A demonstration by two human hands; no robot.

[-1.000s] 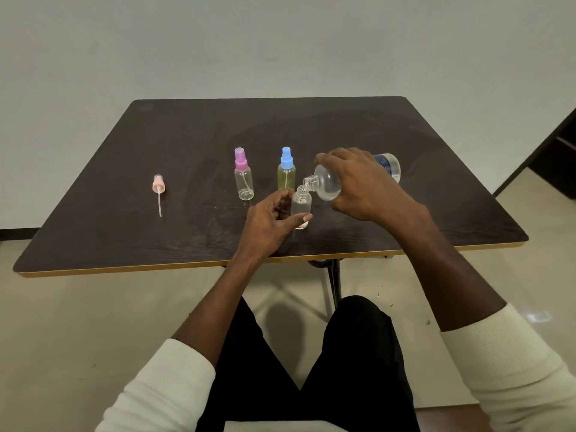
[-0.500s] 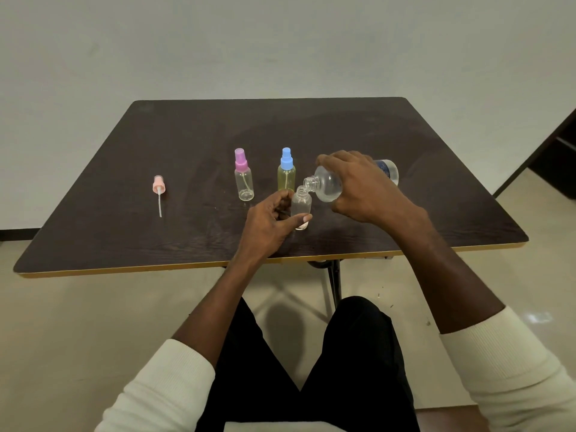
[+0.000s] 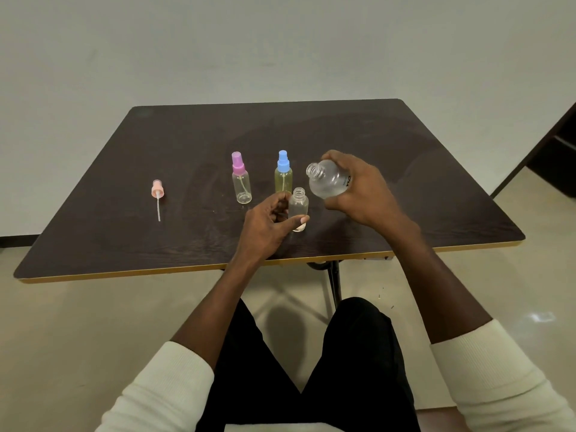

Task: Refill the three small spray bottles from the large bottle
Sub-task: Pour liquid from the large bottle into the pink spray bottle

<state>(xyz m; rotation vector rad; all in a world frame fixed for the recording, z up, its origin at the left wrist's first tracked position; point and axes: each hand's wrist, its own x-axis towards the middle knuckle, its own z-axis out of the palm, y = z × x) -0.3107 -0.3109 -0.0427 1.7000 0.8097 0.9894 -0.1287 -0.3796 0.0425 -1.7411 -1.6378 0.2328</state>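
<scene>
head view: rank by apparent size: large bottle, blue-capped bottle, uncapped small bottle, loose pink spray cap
1. large bottle
2. blue-capped bottle
3. uncapped small bottle, shorter without its cap
4. loose pink spray cap, slimmest, though its dip tube adds length

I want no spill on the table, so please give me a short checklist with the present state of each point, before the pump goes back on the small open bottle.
1. Small open bottle upright on the table: ok.
2. Left hand steadies it, thumb and fingers round it: ok.
3. Large bottle tipped back, neck clear of the small bottle: ok, in the right hand.
4. Fill level in the small bottle: cannot tell.
5. Peach pump within reach: not ok, it lies far to the left and both hands are busy.
6. Pink-capped bottle and blue-capped bottle capped, upright: ok.
</scene>
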